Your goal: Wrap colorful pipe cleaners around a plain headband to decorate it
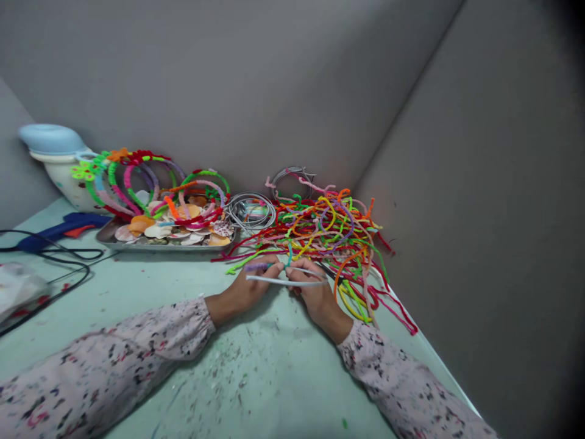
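My left hand (249, 288) and right hand (315, 294) rest on the table (274, 378), close together, just in front of the pile (329, 228) of coloured pipe cleaners. Both hands are closed on a thin white band (283, 281), which lies roughly level between them. The left fingers pinch its left end and the right fingers pinch its right end. A purple pipe cleaner (256, 266) sits at my left fingertips, against the band. I cannot tell whether it is wound round the band. A short teal end stands up between the two hands.

Far behind the left hand, a tray (150, 246) holds shells (159, 231) and wrapped headbands (132, 183). Bare hoops (251, 210) lie between tray and pile. A blue glue gun (59, 230) and a black cable (59, 274) lie at the far left.
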Motion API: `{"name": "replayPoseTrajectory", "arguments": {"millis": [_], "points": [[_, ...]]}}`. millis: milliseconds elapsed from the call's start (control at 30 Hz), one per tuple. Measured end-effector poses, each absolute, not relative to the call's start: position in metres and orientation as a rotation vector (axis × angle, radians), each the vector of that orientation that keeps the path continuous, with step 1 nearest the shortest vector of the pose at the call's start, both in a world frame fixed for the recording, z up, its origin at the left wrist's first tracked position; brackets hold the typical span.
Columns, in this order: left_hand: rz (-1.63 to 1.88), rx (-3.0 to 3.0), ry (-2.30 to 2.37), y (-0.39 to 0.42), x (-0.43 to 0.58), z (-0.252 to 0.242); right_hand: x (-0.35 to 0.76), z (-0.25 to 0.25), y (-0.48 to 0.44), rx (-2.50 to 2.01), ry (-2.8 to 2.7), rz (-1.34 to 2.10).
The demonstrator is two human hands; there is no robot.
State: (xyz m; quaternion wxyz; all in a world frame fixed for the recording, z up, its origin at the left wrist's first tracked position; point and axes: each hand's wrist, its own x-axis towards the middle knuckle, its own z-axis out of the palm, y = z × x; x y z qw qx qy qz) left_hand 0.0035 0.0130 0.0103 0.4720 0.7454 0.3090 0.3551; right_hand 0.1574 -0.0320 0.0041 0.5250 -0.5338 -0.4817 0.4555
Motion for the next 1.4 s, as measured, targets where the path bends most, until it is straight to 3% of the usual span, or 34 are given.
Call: {"name": "replayPoseTrajectory", "arguments": {"millis": [367, 867, 1400], "points": [[0.909, 1.902, 0.8, 0.012, 0.005, 0.006, 0.158, 0.007, -0.033, -1.227, -1.115, 1.156], [0.799, 1.603, 1.023, 0.02, 0.003, -0.008, 0.156, -0.008, -0.03, -1.181, -1.44, 0.628], [0.875, 1.668, 0.773, 0.019, 0.001, -0.001, 0.157, 0.006, -0.034, -1.205, -1.62, 0.35]]}}
